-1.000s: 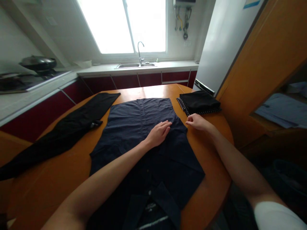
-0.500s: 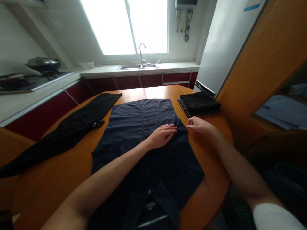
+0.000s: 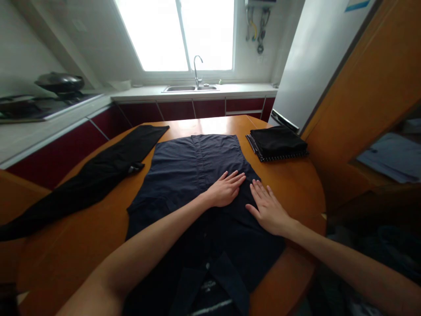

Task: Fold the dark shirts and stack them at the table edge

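A dark navy button-up shirt (image 3: 177, 175) lies spread on the wooden table (image 3: 292, 184), its collar toward me and its hem toward the window. My left hand (image 3: 226, 188) rests palm down on the shirt, right of the button strip, with fingers stretched out. Close beside it, my right hand (image 3: 267, 208) lies flat near the shirt's right edge, fingers apart and thumb spread. Neither hand grips any cloth. A white button and a printed label show inside the collar.
Black trousers (image 3: 108, 164) lie lengthwise along the table's left side. A folded stack of dark cloth (image 3: 278, 142) sits at the back right, near the fridge (image 3: 296, 66). Beyond the table are a counter with a sink (image 3: 190, 88) and a stove with a wok (image 3: 59, 82).
My right hand has let go of the shirt's right edge, opened, and come down flat on the cloth nearer to me. My left hand has stayed almost in place.
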The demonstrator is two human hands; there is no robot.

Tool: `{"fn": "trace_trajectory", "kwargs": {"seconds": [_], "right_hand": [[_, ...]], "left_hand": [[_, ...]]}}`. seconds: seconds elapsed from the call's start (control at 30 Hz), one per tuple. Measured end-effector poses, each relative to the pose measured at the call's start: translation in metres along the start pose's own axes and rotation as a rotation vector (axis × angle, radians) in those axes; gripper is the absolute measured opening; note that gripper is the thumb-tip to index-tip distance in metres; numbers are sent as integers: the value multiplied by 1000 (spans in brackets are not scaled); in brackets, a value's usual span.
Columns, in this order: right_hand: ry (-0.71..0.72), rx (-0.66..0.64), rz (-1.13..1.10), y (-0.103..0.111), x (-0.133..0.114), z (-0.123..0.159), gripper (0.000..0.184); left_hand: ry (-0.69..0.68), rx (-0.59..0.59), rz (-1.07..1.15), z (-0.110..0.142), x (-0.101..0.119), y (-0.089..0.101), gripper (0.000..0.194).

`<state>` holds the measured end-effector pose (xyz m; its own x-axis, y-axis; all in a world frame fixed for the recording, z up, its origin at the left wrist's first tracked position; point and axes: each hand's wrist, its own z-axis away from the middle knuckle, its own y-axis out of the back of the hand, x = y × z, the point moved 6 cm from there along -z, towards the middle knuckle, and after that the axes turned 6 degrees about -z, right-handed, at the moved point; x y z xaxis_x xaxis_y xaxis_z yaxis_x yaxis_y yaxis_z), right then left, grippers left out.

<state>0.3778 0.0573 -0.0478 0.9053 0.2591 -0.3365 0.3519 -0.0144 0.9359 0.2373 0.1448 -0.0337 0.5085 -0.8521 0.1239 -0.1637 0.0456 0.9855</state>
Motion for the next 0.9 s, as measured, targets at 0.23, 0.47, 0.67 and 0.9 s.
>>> {"fn": "trace_trajectory", "kwargs": {"seconds": [0.23,0.47,0.67,0.9], "right_hand": [[49,-79,-39,6,-2,73,80],[-19,69,-122,33,-15,34,71],[-89,-2,-25,10,-9,-37,71],[-218,48,-52,-1,16,-38,80]], "left_hand": [[9,-9,-2,-2,0,-1,58],[46,-6,-2,-2,0,2,59],[57,-31,-71,-4,-1,-2,60],[51,-18,-76,-3,-1,-3,62]]}}
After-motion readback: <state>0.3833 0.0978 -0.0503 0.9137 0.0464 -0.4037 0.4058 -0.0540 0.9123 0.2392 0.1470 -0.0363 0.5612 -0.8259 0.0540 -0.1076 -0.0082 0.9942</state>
